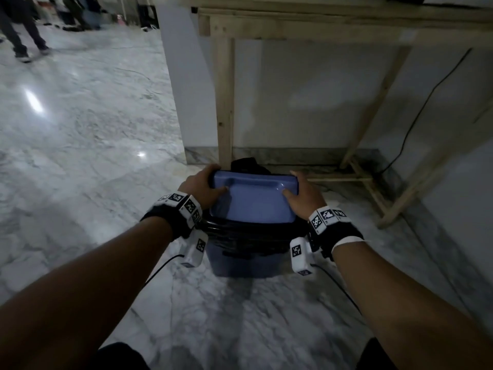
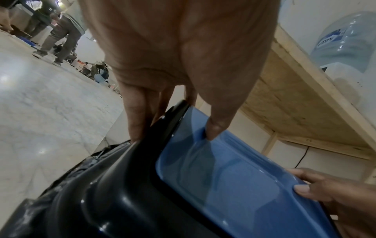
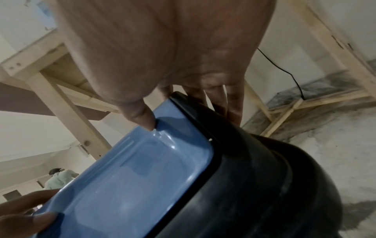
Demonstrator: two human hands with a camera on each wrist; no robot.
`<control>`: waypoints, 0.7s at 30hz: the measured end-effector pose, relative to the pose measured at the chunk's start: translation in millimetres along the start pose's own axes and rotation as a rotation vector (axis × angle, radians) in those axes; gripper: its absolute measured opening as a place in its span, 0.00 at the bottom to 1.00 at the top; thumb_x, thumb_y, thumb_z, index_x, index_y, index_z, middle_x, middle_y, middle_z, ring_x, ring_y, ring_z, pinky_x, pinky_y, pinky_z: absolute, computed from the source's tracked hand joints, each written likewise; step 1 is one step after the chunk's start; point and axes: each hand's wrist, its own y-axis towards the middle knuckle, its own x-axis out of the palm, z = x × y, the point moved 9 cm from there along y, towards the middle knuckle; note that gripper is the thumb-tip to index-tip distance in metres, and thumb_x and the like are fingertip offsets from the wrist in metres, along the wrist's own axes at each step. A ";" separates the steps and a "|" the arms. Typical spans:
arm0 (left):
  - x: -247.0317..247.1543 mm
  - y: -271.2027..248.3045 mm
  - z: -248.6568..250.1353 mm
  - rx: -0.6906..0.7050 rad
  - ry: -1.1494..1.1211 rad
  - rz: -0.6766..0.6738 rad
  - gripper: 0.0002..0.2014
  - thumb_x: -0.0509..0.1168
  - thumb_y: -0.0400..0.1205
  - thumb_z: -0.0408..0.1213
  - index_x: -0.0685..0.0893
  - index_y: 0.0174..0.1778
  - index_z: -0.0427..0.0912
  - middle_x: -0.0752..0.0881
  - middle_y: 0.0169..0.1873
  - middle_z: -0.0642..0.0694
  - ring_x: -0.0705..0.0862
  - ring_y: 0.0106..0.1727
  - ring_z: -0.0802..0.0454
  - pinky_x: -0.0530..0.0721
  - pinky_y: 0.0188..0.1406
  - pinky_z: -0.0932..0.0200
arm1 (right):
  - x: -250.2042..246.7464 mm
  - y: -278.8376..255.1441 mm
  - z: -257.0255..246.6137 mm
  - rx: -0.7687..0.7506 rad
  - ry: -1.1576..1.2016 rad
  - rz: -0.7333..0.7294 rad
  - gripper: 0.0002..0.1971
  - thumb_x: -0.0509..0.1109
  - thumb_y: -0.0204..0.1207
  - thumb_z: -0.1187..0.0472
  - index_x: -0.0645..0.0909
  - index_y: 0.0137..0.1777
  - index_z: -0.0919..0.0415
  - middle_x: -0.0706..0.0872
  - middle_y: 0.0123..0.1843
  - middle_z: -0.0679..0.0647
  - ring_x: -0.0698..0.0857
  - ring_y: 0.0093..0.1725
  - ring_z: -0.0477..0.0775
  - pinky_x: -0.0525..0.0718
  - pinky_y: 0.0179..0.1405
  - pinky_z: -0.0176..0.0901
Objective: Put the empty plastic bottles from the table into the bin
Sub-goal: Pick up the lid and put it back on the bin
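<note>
A blue bin (image 1: 240, 265) lined with a black bag (image 1: 240, 232) stands on the marble floor beside a wooden table leg. On top is its lid, a blue flap (image 1: 250, 204) in a black frame (image 2: 122, 185). My left hand (image 1: 213, 182) grips the lid's left end, thumb on the blue flap (image 2: 234, 185), fingers curled over the frame's edge. My right hand (image 1: 293, 184) grips the right end the same way, thumb pressed on the flap (image 3: 132, 177). The lid tilts toward me. No small plastic bottle shows in any view.
The wooden table frame (image 1: 225, 102) rises right behind the bin, with braces (image 1: 373, 188) low on the right. A black cable (image 1: 416, 121) hangs down the wall. A large water jug (image 2: 350, 40) stands on the table. People (image 1: 18, 28) stand far off left.
</note>
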 end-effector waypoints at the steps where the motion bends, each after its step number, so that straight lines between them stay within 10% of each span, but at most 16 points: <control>1: -0.4 0.5 -1.5 -0.003 0.008 0.004 0.33 0.69 0.77 0.57 0.71 0.79 0.56 0.85 0.68 0.38 0.85 0.66 0.34 0.84 0.61 0.45 | 2.4 1.5 1.1 -0.001 0.001 -0.003 0.32 0.65 0.80 0.51 0.60 0.83 0.54 0.76 0.78 0.63 0.78 0.74 0.65 0.75 0.68 0.47; 21: -7.5 -6.2 -7.9 0.056 0.128 0.016 0.33 0.66 0.77 0.62 0.69 0.78 0.60 0.89 0.64 0.41 0.88 0.61 0.34 0.85 0.59 0.44 | 20.1 4.2 6.3 -0.019 -0.061 -0.048 0.40 0.65 0.78 0.44 0.49 0.85 0.44 0.67 0.84 0.58 0.70 0.81 0.63 0.72 0.78 0.56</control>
